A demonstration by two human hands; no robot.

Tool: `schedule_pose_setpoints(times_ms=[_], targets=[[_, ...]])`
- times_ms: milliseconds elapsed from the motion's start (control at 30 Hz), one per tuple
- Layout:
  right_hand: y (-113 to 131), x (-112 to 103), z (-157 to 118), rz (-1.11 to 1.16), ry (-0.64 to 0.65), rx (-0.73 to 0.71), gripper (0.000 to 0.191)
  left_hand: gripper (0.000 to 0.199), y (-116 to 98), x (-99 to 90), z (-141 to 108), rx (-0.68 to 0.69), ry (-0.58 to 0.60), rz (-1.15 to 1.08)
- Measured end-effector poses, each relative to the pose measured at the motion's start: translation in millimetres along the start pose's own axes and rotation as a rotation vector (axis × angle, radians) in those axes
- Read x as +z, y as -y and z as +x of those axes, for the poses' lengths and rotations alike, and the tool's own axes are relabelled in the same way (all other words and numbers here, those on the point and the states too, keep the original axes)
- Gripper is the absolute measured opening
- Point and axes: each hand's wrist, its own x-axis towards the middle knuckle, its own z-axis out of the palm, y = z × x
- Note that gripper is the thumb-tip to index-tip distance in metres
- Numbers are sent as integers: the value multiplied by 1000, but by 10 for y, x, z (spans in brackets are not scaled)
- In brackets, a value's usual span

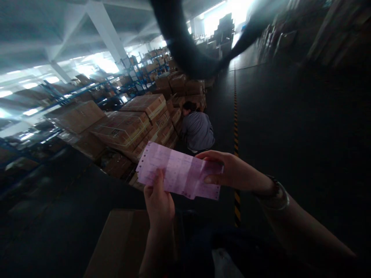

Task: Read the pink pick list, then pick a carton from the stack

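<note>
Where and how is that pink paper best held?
Probably by its short ends, one hand from each side, pinching lightly: the pink paper is thin and long, so a single grip might let it sag. The right hand holds its right end; the left hand pinches near the other.

Warehouse: stacked cartons (124,127), blue racking (135,75), floor tape (236,127).

Here's the pink paper (176,168), long and narrow, small holes punched down both short ends! Crease lines cross it, splitting lighter bands from darker — and it's up in the air, spread between the left hand (160,202) and the right hand (228,170), sloping down to the right. Faint print on its face — too blurred to read — with darker marks along the lower edge.
</note>
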Motion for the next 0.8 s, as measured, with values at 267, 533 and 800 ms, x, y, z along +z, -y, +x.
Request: schedule_pose_setpoints(times_ms=[267, 533, 800], targets=[[-224, 57, -242, 695, -355, 228, 28, 44, 427, -23, -93, 573, -233, 388], [-31, 61, -368, 688, -673, 254, 33, 37, 532, -40, -120, 680, -173, 357], [-75, 1, -459, 479, -725, 194, 23, 39, 516, -1, -217, 509, -148, 355]])
